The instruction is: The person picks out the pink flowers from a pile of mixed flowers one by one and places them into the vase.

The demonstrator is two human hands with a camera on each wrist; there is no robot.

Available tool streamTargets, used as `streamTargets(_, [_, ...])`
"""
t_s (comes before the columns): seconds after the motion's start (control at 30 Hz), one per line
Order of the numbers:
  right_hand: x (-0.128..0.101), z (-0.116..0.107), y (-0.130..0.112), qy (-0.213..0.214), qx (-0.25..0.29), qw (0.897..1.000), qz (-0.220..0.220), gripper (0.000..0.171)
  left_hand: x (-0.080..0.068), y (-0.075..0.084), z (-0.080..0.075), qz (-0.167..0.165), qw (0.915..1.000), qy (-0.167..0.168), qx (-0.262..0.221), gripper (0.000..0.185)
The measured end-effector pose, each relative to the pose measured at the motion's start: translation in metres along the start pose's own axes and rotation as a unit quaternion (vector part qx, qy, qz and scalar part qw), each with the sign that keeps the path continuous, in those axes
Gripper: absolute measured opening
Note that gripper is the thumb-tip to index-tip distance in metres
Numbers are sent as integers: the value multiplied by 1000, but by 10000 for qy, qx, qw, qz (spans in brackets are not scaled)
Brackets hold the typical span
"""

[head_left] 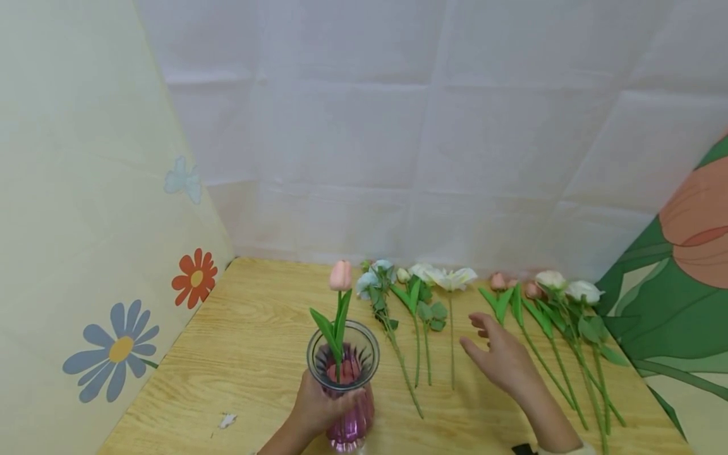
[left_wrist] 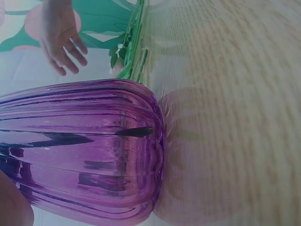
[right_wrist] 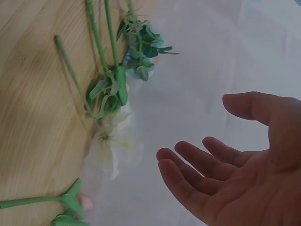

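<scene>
Vase (head_left: 345,379) gripped by your left hand (head_left: 318,407), pink tulip (head_left: 340,276) already inside. Right hand (head_left: 500,357) open, empty, right of vase; next, pinch white lily (head_left: 452,297) stem.

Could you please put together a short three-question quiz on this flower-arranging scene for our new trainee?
1. True or false: the pink tulip stands in the purple vase.
2. Which hand grips the vase?
3. The right hand is: A) pinching a stem, B) open above the table, C) inside the vase.

Key:
1. True.
2. The left hand.
3. B; it is near the white lily, touching nothing.
</scene>
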State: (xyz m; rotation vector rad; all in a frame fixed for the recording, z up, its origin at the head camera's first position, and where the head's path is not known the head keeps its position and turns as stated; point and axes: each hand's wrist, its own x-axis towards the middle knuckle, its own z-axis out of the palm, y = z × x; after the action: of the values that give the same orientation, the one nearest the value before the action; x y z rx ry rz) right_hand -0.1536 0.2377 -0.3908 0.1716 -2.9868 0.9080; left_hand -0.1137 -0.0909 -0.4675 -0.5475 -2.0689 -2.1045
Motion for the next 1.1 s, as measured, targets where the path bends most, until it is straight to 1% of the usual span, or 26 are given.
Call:
streamTargets(0.13, [6, -2, 12, -198, 7, 9996, 198, 66, 0, 0, 0, -1, 10000, 5, 33, 71])
streamTargets(0.2, [9, -2, 20, -227, 38, 9994, 244, 66, 0, 0, 0, 20, 10000, 8, 48, 71])
streamTargets(0.4, [14, -2, 38, -274, 72, 9991, 323, 67, 1, -1, 0, 391, 9992, -51, 112, 69])
streamTargets(0.47, [15, -2, 41, -313, 102, 9988, 365, 68, 0, -1, 0, 448, 9989, -49, 104, 69])
streamTargets(0.6, [17, -3, 47, -364, 47, 9983, 462, 69, 0, 0, 0, 398, 9992, -50, 32, 70])
streamTargets(0.77, [23, -5, 57, -411, -161, 9974, 572, 68, 0, 1, 0, 338, 9994, -33, 39, 70])
streamTargets(0.93, [30, -7, 69, -391, -344, 9965, 653, 66, 0, 1, 0, 411, 9991, -54, 49, 69])
streamTargets(1.1, [34, -7, 80, -412, -370, 9958, 731, 66, 0, 1, 0, 403, 9991, -68, 66, 68])
